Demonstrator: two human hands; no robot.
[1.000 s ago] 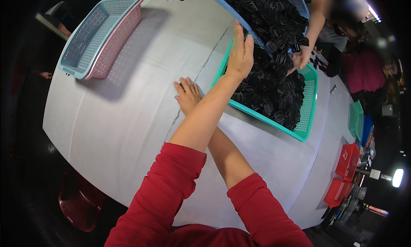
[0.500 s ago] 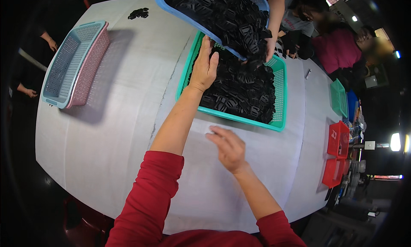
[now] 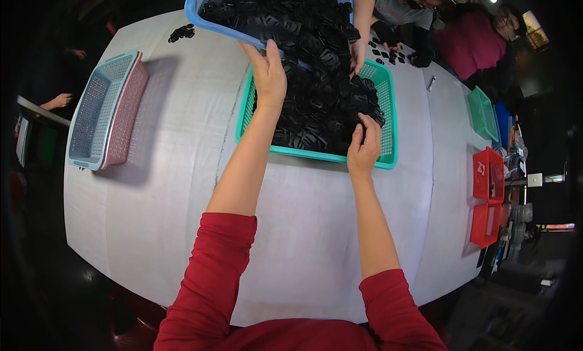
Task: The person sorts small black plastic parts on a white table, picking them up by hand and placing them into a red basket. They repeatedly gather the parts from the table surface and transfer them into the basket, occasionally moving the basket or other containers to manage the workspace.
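Observation:
A blue basket (image 3: 209,24) full of black plastic buckles (image 3: 273,10) is tilted over a green basket (image 3: 310,153), and buckles spill from its low corner. My left hand (image 3: 271,83) holds the blue basket's near edge, thumb up against the rim, some fingertips hidden. Another person's hand (image 3: 358,54) is at the blue basket's right side. In the green basket lies a heap of the same black buckles (image 3: 313,129). At its front right, my right hand (image 3: 366,145) rests against the heap, fingers apart and slightly bent.
Nested blue-grey and pink baskets (image 3: 124,117) stand at the left. A few black pieces (image 3: 181,33) lie at the far left. Along the right edge are a small green basket (image 3: 483,114) and red bins (image 3: 487,175). People work at the far right; another person's hand shows at the left.
My right hand has moved from above the table up to the green basket's heap. My left hand now grips the blue basket's edge. The blue basket is tipped, and more buckles have fallen.

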